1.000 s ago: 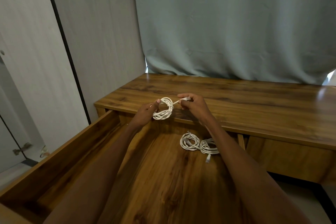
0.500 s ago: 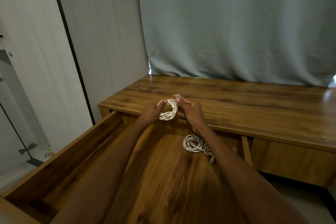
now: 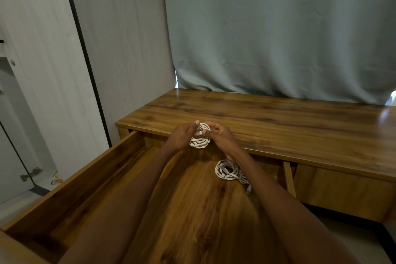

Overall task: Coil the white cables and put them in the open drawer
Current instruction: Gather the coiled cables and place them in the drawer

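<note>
A small coiled white cable (image 3: 200,137) is gripped at frame centre by the left hand (image 3: 182,136) and right hand (image 3: 220,137), fingers curled round it, above the open wooden drawer (image 3: 90,180); two more coiled white cables (image 3: 228,170) are seen lying inside, lower right.

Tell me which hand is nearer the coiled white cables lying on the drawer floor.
Right. The right hand is directly above the coiled white cables on the drawer floor; the left hand is farther left.

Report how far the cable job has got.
Done: coiled white cables already lie in the open drawer. In hand: the left hand and right hand hold another coil above the drawer's back edge, seemingly tucking in its end. Left: set this coil in the drawer.
</note>
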`<state>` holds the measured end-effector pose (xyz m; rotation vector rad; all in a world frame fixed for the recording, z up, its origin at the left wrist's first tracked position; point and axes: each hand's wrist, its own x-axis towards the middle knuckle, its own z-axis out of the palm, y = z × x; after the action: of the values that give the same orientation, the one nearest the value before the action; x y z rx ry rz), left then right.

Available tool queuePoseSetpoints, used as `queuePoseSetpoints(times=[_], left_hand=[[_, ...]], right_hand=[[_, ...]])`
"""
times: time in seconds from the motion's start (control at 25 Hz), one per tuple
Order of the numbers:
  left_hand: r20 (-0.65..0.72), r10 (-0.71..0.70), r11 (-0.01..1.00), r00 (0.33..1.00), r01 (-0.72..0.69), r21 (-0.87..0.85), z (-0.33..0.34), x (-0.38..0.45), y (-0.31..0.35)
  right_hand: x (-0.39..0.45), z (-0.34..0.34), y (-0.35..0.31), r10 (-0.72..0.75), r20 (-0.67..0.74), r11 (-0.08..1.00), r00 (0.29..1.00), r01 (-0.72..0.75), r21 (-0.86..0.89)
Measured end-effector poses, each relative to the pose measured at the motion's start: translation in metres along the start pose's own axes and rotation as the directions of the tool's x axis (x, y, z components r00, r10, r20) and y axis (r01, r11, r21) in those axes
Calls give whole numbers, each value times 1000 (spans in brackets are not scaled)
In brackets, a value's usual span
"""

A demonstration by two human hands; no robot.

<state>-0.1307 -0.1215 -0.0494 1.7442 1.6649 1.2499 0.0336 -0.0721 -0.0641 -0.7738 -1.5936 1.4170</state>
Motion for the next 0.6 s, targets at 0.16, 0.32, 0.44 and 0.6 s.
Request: queuePoseSetpoints(times=[0.16, 0.32, 0.44, 0.6], left_hand=[[9, 72, 988, 997, -72, 137, 9, -2, -4], [45, 142, 977, 989, -147, 155, 24, -7, 13], [52, 158, 985, 986, -162, 65, 28, -9, 15], [92, 118, 991, 989, -111, -72, 25, -14, 19]], right_hand=[[6, 1, 0, -47, -71, 854, 996, 3, -521], [0, 1, -10, -137, -255, 704, 957, -88, -704], [-6, -10, -14, -93, -240, 739, 966, -95, -667], [-14, -24, -15, 24, -49, 937, 999, -39, -347]])
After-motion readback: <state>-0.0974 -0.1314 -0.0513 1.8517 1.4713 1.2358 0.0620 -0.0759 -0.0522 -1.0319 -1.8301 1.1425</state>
